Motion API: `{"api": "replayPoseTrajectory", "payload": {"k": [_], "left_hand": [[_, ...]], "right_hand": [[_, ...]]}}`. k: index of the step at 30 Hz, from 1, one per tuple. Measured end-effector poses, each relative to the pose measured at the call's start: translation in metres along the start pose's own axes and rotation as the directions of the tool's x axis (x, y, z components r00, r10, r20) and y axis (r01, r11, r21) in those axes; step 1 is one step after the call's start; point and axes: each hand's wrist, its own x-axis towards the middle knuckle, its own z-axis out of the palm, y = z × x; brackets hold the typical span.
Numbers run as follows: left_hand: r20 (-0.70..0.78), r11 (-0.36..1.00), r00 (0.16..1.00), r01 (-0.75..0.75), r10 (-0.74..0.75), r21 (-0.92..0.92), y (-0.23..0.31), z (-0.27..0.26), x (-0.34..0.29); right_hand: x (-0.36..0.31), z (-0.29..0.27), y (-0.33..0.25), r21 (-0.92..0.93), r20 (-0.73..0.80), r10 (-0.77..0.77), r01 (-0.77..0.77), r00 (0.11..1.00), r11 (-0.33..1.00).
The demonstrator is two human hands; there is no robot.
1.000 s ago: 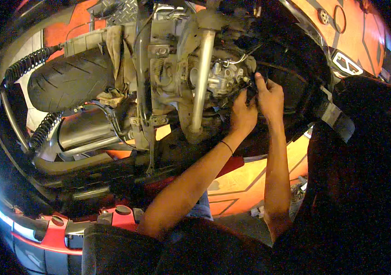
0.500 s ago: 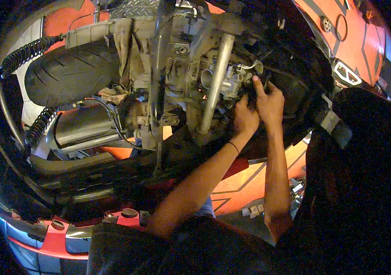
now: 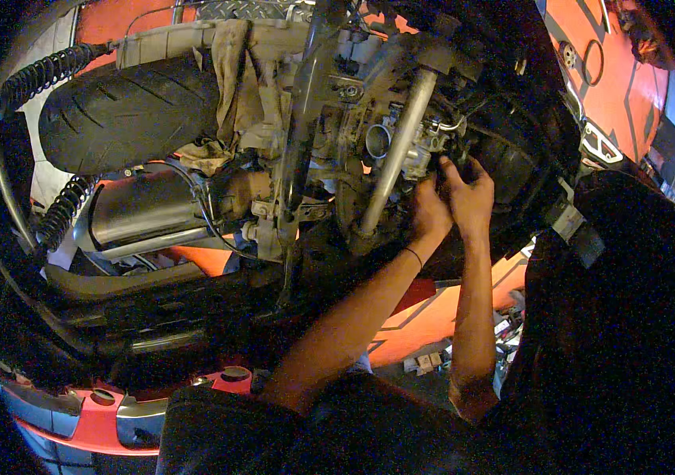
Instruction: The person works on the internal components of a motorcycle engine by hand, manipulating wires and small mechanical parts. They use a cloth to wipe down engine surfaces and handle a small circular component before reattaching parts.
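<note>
A silver carburetor [image 3: 415, 154] with a round open mouth sits deep in the opened frame of a scooter, partly behind a slanted metal tube [image 3: 401, 150]. Just below its right end, my left hand [image 3: 431, 210] is closed, with its fingertips sunk among dark parts. Close beside it is my right hand [image 3: 472, 194], thumb raised near the carburetor's lower right edge and fingers curled around behind. What the two hands grip there is too dark and covered to make out. A thin dark band circles my left wrist.
Left of the frame are the rear tyre [image 3: 127, 115], two coil springs [image 3: 52, 75] and a silver muffler [image 3: 143, 210]. A brown rag [image 3: 234, 87] hangs beside the tyre. A dark upright bar [image 3: 303, 127] crosses the opening. Red bodywork [image 3: 96, 423] lies at lower left.
The view has shifted, so the scooter parts sit farther right. Both hands remain together by the carburetor, slightly lower against it, and its round mouth shows more fully.
</note>
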Motion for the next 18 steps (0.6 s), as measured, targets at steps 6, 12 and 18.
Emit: {"api": "replayPoseTrajectory", "payload": {"k": [6,12,18], "left_hand": [[-0.027,0.99,0.999,0.019,-0.023,-0.141,-0.035,0.003,0.005],[0.04,0.981,0.993,0.114,-0.109,-0.154,-0.024,0.0,0.004],[0.064,0.978,0.993,0.106,-0.096,-0.179,-0.014,0.0,0.002]], "right_hand": [[-0.008,0.004,-0.03,-0.088,0.005,-0.001,0.001,1.0,0.996],[-0.007,0.001,-0.023,0.048,0.091,0.084,-0.089,0.992,0.995],[-0.011,0.006,-0.017,0.001,0.005,-0.066,0.066,0.998,0.998]]}}
